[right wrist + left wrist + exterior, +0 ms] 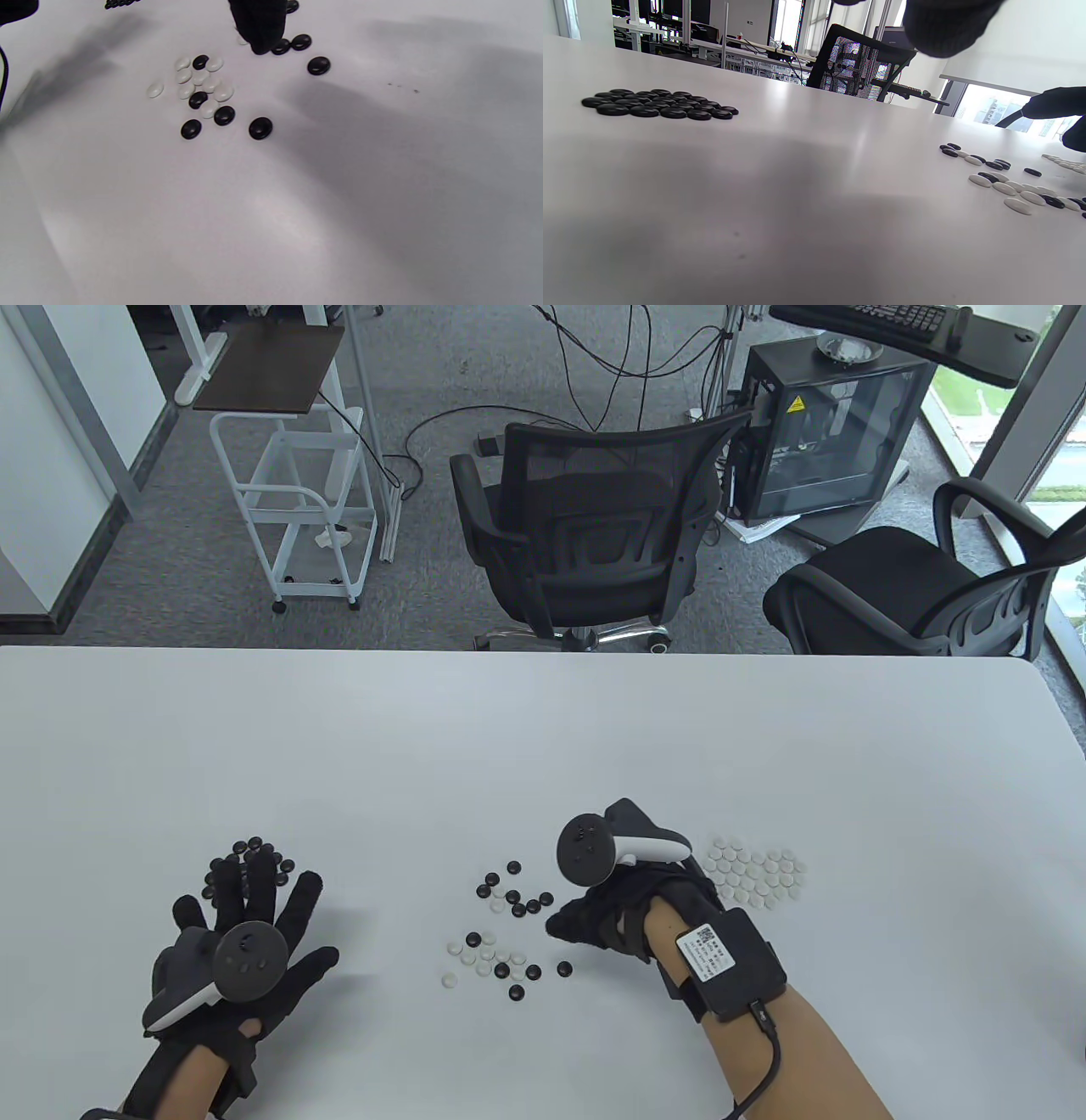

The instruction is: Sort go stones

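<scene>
Sorted black stones (pixel 252 855) (pixel 657 103) lie in a cluster at the left, and white stones (pixel 758 874) are grouped at the right. Mixed black and white stones (pixel 501 933) (pixel 208 91) are scattered in the middle. My left hand (pixel 254 895) is spread flat with straight fingers, its tips over the near edge of the black cluster, holding nothing. My right hand (pixel 570 923) is curled at the right edge of the mixed stones. In the right wrist view one fingertip (pixel 259 40) comes down to the table between a white stone (pixel 242 41) and black ones (pixel 281 46). Whether it grips a stone is hidden.
The white table (pixel 543 746) stretches wide behind the stones. Beyond its far edge stand two black office chairs (pixel 585 526) and a white cart (pixel 305 500). A cabled black box (pixel 730 963) sits on my right wrist.
</scene>
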